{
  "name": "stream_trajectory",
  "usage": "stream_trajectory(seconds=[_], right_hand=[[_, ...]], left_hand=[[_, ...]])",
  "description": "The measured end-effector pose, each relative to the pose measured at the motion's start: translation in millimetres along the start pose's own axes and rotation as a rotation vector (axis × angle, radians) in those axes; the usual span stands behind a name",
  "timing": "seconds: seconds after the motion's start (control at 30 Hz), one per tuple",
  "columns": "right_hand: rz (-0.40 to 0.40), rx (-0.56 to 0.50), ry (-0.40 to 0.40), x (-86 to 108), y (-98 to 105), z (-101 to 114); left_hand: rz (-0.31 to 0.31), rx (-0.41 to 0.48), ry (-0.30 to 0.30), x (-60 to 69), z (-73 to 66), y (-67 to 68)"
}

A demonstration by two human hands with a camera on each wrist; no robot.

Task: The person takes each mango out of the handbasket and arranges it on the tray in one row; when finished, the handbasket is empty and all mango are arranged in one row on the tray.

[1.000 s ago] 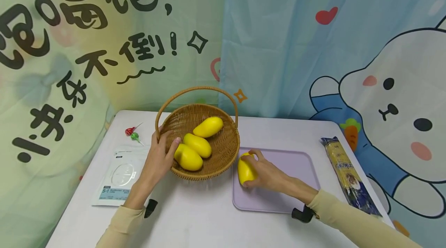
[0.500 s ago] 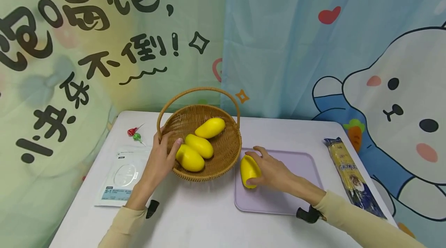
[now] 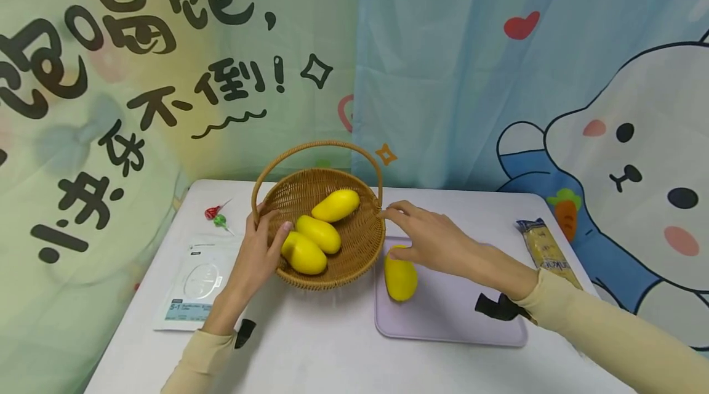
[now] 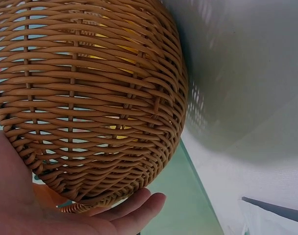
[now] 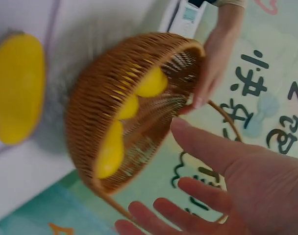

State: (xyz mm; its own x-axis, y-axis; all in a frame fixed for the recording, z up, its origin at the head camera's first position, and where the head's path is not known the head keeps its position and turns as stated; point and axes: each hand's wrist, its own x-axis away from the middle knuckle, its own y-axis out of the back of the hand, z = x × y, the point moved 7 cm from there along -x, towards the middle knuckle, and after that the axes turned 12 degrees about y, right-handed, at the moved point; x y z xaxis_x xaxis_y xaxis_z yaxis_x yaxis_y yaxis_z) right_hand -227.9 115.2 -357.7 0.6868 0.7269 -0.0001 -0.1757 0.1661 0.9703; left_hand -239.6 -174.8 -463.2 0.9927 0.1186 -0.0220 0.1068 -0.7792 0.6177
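A brown wicker basket (image 3: 357, 245) with an arched handle (image 3: 321, 144) stands tipped toward me at the table's middle. My left hand (image 3: 256, 252) holds its left rim, thumb over the edge; the left wrist view shows the fingers (image 4: 139, 213) along the outside. Three yellow mangoes (image 3: 318, 234) lie in the basket. A further mango (image 3: 401, 282) rests on the left part of a lilac tray (image 3: 460, 314). My right hand (image 3: 434, 237) hovers above that mango, fingertips near the basket's right rim. Its fingers are spread and hold nothing in the right wrist view.
At the left lie a white packet (image 3: 194, 283), a red lollipop (image 3: 213, 212) and a green lollipop (image 3: 220, 220). A gold and blue pasta bag (image 3: 545, 252) lies on the right, partly behind the right arm. Printed cloth hangs behind the table.
My right hand has let go of the mango on the tray and moved up toward the basket's right rim. My left hand keeps its hold on the basket.
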Motion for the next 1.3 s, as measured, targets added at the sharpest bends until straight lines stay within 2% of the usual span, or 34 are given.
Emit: stream_trajectory(seconds=[0.1, 0.2, 0.4, 0.63, 0.77, 0.9, 1.13, 1.3], right_hand=[[-0.005, -0.005, 0.082, -12.7, 12, 12], [0.038, -0.026, 0.131, -28.1, 17, 19], [0.190, -0.097, 0.180, -62.8, 10, 22], [0.259, -0.088, 0.231, -100.4, 4, 27], [0.300, -0.050, 0.223, -119.9, -1, 27], [0.361, -0.006, 0.196, -137.5, -14, 22], [0.457, -0.008, 0.086, -157.0, -50, 3], [0.495, 0.056, 0.011, -164.7, -68, -9]], left_hand=[[0.010, -0.002, 0.003, -0.5, -0.4, 0.1], [0.014, -0.002, 0.002, -1.0, -0.5, -0.2], [0.014, -0.003, -0.002, -0.4, -0.1, -0.3], [0.013, 0.002, -0.008, -1.5, 0.3, -0.9], [0.012, 0.001, -0.009, -2.7, -0.1, -1.2], [0.005, -0.005, -0.011, -3.3, -0.2, -0.8], [-0.007, -0.007, -0.013, -3.4, 1.5, -1.3], [-0.015, -0.017, -0.020, -5.1, 0.6, -0.8]])
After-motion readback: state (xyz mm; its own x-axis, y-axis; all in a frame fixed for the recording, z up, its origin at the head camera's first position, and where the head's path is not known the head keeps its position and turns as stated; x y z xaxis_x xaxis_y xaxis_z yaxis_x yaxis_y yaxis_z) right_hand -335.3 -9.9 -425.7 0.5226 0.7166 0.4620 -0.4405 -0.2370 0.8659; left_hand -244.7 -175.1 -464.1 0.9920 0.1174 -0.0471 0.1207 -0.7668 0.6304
